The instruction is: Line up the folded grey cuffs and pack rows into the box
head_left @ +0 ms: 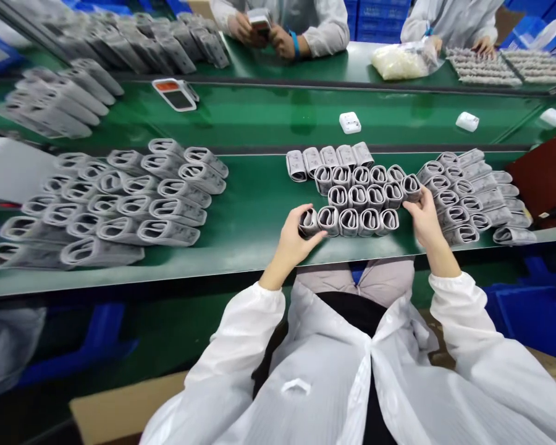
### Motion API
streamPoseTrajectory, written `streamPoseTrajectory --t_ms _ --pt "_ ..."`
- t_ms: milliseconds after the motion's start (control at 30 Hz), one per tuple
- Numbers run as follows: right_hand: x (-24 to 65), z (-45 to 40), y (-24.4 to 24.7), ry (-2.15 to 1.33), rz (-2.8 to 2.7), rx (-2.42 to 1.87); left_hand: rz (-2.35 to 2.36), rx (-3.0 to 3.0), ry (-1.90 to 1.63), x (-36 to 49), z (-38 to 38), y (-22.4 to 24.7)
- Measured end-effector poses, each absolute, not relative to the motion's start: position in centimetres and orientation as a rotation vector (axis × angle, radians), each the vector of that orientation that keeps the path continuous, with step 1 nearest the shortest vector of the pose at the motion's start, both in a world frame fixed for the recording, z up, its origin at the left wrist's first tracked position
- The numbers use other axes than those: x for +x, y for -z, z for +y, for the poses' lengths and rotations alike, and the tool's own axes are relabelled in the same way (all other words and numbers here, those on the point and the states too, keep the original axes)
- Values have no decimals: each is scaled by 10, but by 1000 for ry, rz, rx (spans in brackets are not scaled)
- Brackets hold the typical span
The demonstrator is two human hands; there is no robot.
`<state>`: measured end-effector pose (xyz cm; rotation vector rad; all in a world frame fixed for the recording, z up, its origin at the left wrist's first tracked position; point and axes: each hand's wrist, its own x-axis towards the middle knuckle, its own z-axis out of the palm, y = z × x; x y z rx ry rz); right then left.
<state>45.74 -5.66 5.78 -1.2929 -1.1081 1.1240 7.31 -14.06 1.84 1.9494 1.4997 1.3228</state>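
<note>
Seen left of a central block of rolled grey cuffs (359, 198), more cuffs (106, 210) are laid on a green conveyor belt (245, 232), their openings turned one way, apparently to keep them snug and aligned. At the block's left end, one cuff (308, 223) is held in the curled left hand (293, 238); at its right end, another cuff (411, 188) is pinched by the right hand (424, 217). Right of the block, a blue plastic crate (532, 315) sits below the belt, its contents unseen.

Rolled grey cuffs (349, 222) lie in rows on a green belt (245, 216).
</note>
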Motion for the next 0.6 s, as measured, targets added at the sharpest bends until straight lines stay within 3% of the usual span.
streamPoseTrajectory --t_ms 333,600 --pt "443 -50 -23 -904 -1424 -1358 1743 1743 -1184 70 -142 -12" --pt "449 -69 -38 -924 -1811 -1109 1824 1851 -1224 83 -140 -16"
